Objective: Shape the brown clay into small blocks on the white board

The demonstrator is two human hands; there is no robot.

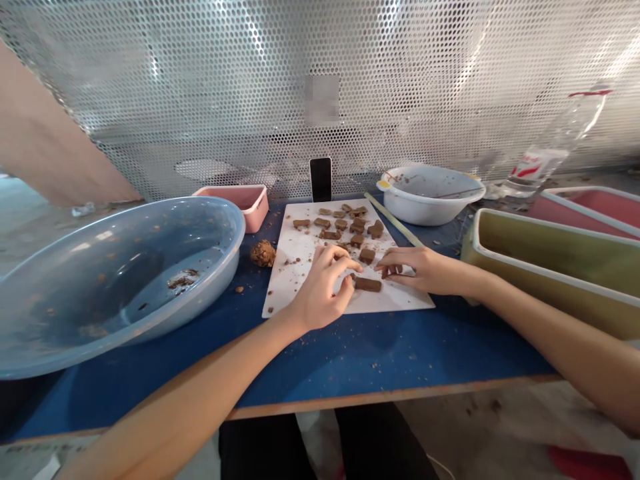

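Observation:
On a white board (350,303) lies a short brown clay-like block (367,285). My left hand (325,287) is at the block's left end, thumb and forefinger apart; whether they touch it I cannot tell. My right hand (415,267) is just right of the block, its fingers curled down with the tips close to the thumb. Anything between those fingertips is hidden. Beyond my hands is a smaller brown piece (367,255), and farther back several brown pieces (357,227) are spread among crumbs.
A large blue basin (220,280) fills the left side. A brown lump (263,253) sits beside the board. Behind are a pink container (256,212), a phone (321,179) and a white basin (425,203). A pale stick (393,220), green trough (550,267) and plastic bottle (540,160) are right.

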